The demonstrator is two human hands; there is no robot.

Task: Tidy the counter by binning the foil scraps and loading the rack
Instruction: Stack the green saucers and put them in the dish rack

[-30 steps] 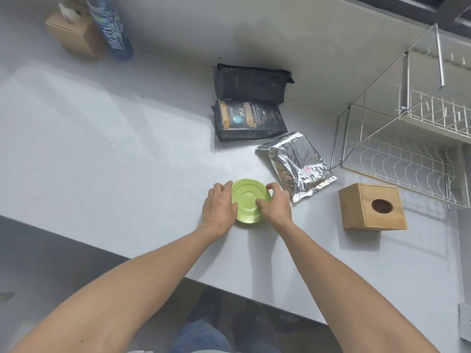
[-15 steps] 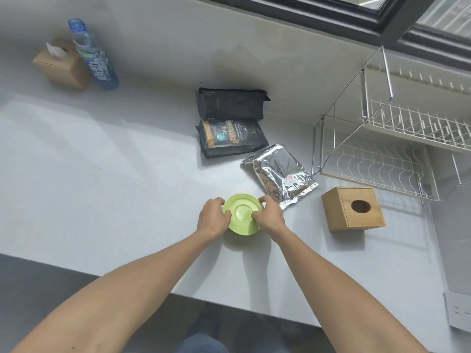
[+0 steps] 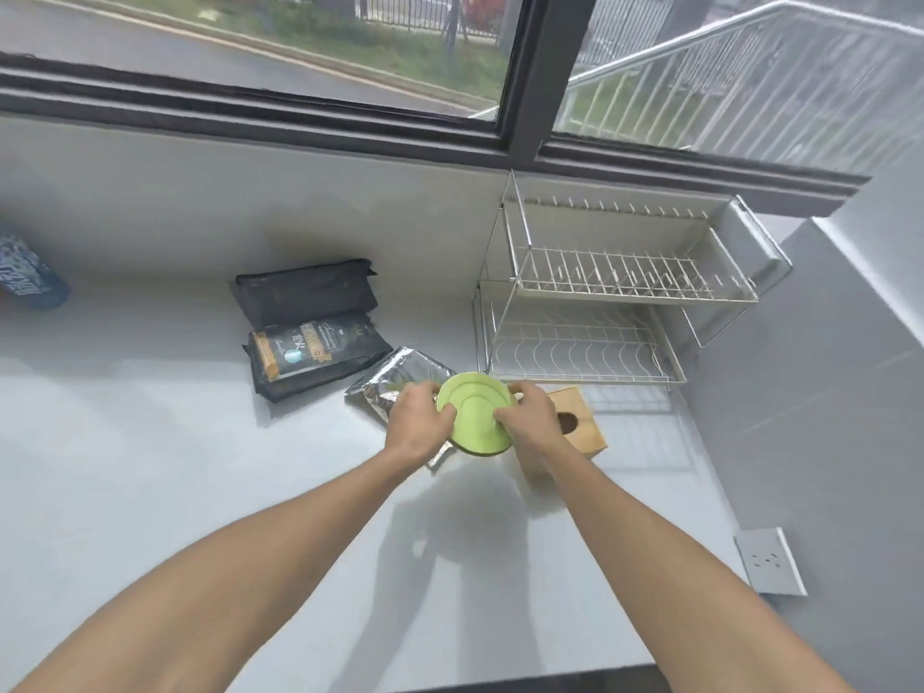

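A small green plate (image 3: 475,412) is held above the counter, tilted with its underside toward me. My left hand (image 3: 419,422) grips its left rim and my right hand (image 3: 531,426) grips its right rim. Under and behind my left hand lies a silver foil bag (image 3: 395,382), partly hidden. The two-tier wire dish rack (image 3: 600,312) stands just beyond the plate to the right, with nothing in either tier.
Two black coffee bags (image 3: 310,327) lie left of the foil bag. A wooden tissue box (image 3: 580,427) sits under my right hand. A blue bottle (image 3: 27,277) is at the far left. A wall socket (image 3: 767,562) is on the right wall.
Both hands have lifted the green plate off the counter and carried it up and right, toward the rack. My view has tilted up, so the window shows.
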